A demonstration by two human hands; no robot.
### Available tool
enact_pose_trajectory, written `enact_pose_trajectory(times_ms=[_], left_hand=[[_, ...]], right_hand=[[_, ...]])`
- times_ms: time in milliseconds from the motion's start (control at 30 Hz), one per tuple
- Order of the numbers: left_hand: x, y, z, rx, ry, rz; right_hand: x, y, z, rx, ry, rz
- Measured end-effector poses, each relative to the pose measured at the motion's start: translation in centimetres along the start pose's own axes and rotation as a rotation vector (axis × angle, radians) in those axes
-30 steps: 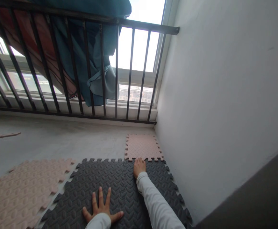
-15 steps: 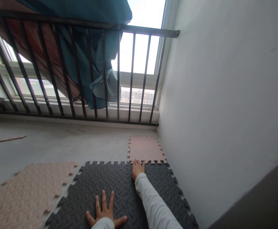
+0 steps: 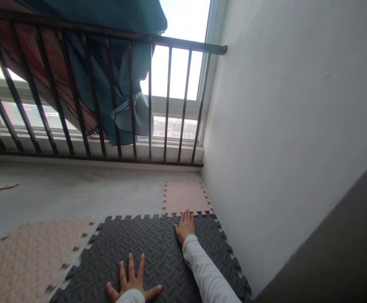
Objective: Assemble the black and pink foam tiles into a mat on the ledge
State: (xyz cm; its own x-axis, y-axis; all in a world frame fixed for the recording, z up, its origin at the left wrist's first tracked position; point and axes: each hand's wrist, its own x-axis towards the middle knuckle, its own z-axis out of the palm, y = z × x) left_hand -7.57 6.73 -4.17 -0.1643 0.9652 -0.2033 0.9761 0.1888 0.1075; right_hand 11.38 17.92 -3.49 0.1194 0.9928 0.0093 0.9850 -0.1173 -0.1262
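A dark grey foam mat [image 3: 123, 240] with a toothed puzzle edge lies on the floor in front of me. My left hand [image 3: 132, 280] rests flat on it near the bottom of the view, fingers spread wide. Farther forward, my right hand [image 3: 186, 227] presses on the far part of the dark mat, palm down with the fingers stretched out. Its fingertips reach the seam with a small pink foam mat tile [image 3: 187, 197], whose near edge meets the dark mat. Neither hand grips anything.
A larger pink foam mat [image 3: 35, 256] lies to the left, a narrow gap from the dark one. A thin pink strip [image 3: 0, 188] is on the floor [image 3: 91, 193] at far left. Black railing [image 3: 76, 156] spans the window, with blue and red cloth [image 3: 104, 84]. A white wall [image 3: 281, 126] stands right.
My right hand has shifted slightly right along the seam, its fingers now straighter and the palm flatter. My left hand stays spread on the dark mat. The whole view has swung slightly.
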Motion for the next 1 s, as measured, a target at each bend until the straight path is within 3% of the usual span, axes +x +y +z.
enact_pose_trajectory(times_ms=[100,300,433,567,733,867,1000], left_hand=[[-0.1,0.0,0.0,0.005,-0.013,-0.006],[-0.2,0.0,-0.3,-0.013,-0.003,0.002],[-0.3,0.0,-0.3,-0.009,-0.006,0.005],[-0.4,0.0,-0.4,0.01,0.022,0.002],[-0.4,-0.1,-0.4,0.041,-0.011,0.024],[-0.3,-0.2,-0.2,0.009,-0.009,0.036],[-0.1,-0.3,0.3,0.002,0.007,0.033]], right_hand=[[0.0,0.4,-0.4,0.002,-0.029,0.064],[1.0,2.0,-2.3,-0.022,-0.125,-0.011],[1.0,3.7,-2.3,-0.033,-0.116,0.053],[0.9,4.9,-2.5,-0.026,-0.16,-0.007],[0.8,5.9,-3.0,-0.029,-0.132,0.163],[0.7,6.7,-3.4,-0.031,-0.181,0.152],[0.8,8.0,-3.8,-0.034,-0.09,0.279]])
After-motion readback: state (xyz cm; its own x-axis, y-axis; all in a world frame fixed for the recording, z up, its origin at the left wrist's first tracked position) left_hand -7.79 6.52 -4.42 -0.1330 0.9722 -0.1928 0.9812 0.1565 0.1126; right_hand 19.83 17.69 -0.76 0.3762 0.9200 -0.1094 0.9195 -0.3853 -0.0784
